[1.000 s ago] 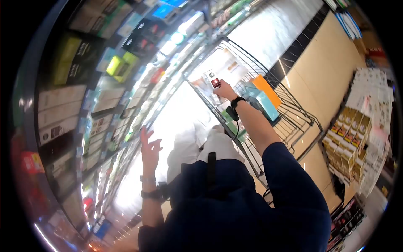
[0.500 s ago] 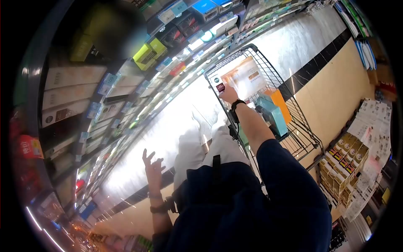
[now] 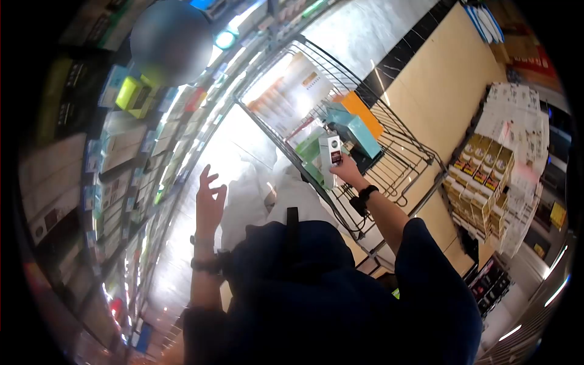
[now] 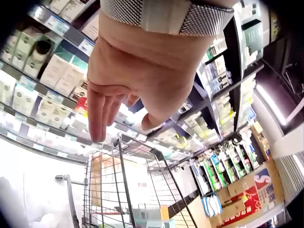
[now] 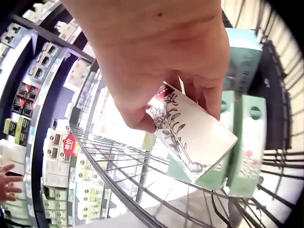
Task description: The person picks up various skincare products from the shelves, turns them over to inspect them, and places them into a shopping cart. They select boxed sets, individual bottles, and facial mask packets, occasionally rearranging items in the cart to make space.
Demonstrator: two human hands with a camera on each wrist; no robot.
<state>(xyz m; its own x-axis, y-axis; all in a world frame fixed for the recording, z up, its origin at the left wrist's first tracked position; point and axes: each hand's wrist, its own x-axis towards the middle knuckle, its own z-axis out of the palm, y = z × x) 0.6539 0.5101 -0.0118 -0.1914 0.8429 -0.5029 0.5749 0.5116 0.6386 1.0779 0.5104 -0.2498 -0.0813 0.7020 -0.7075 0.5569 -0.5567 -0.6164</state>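
Observation:
My right hand (image 3: 348, 171) pinches a small white box (image 3: 330, 152) over the near side of the wire shopping cart (image 3: 420, 159). In the right wrist view the white box (image 5: 194, 135) shows a plant drawing, with thumb and fingers on opposite sides. Two pale green boxes (image 5: 248, 142) stand in the cart right beside it. A teal box (image 3: 359, 135), an orange box (image 3: 360, 112) and a large white and orange box (image 3: 298, 91) also sit in the cart. My left hand (image 3: 210, 198) hangs in the air beside the shelves, fingers loosely bent, holding nothing.
Shelves (image 3: 115, 176) packed with boxed goods run along the left. To the right of the cart stands a display of gold boxes (image 3: 480, 167) next to a stack of printed white sheets (image 3: 517, 115). Cardboard boxes (image 4: 247, 204) lie farther off.
My right hand has brought the white box back from the cart's far end to its near side, above the green boxes. The left hand stays in the air, holding nothing.

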